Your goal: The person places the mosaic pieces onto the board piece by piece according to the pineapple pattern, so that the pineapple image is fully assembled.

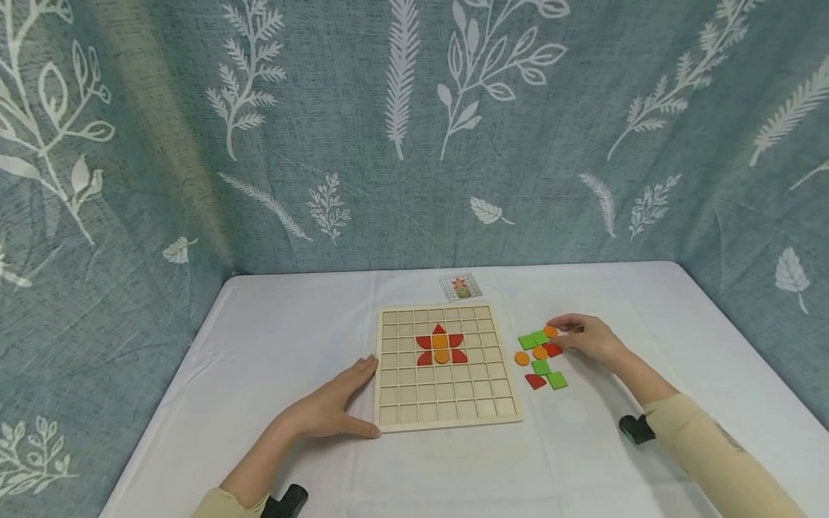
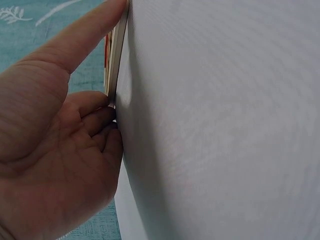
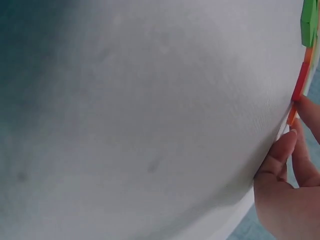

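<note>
1. Beige sleeves lie nearest the camera, the left one (image 1: 228, 505) at the bottom edge and the right one (image 1: 725, 457) at the lower right corner.

2. The left hand (image 1: 327, 409) rests on the table with fingers extended and thumb spread, touching the left side of the grid board (image 1: 427, 392) without closing round it. This presumably braces the board against sliding.

3. The right hand (image 1: 591, 339) bends its fingers over the far end of the loose tiles, at an orange disc (image 1: 550, 332) and just beside a red tile (image 1: 553, 350). Whether it pinches the disc cannot be told.

4. Loose pieces, among them a green tile (image 1: 557, 380), lie right of the board, probably for easy reach by that hand.

5. The board lies flat on the white cloth (image 1: 194, 432) between the hands, turned slightly; it looks nearly square, so no long axis stands out.

6. Set in it, a red triangle (image 1: 439, 329) points towards the curtain (image 1: 414, 208). Below its base, an orange square (image 1: 440, 342) and another orange disc (image 1: 442, 356) form a column running near to far, flanked by red pieces.

7. Beyond the board's far edge lies a pattern card (image 1: 460, 287), slightly askew, presumably placed for viewing.
</note>
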The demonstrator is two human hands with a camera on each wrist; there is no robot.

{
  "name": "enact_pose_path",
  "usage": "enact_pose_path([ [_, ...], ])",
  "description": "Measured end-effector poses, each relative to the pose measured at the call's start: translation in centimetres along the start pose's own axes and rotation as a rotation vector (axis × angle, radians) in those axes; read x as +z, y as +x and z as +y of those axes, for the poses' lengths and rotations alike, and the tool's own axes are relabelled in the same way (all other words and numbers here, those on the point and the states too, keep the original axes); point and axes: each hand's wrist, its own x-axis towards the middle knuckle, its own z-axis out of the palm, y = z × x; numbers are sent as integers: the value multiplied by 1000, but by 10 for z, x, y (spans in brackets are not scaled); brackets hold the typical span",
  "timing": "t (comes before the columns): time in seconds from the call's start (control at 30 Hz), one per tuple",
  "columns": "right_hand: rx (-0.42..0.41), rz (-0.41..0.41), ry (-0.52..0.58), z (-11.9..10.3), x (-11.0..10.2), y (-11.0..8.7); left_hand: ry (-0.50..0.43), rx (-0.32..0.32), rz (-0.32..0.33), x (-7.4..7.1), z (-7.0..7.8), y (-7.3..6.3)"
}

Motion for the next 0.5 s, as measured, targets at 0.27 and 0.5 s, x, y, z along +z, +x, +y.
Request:
enact_pose_path([
  [0.27, 1, 32, -16, -4, 2, 0, -6, -5, 0, 0, 1, 0],
  [0.5, 9, 62, -42, -1, 2, 2, -7, -25, 0, 1, -1, 2],
])
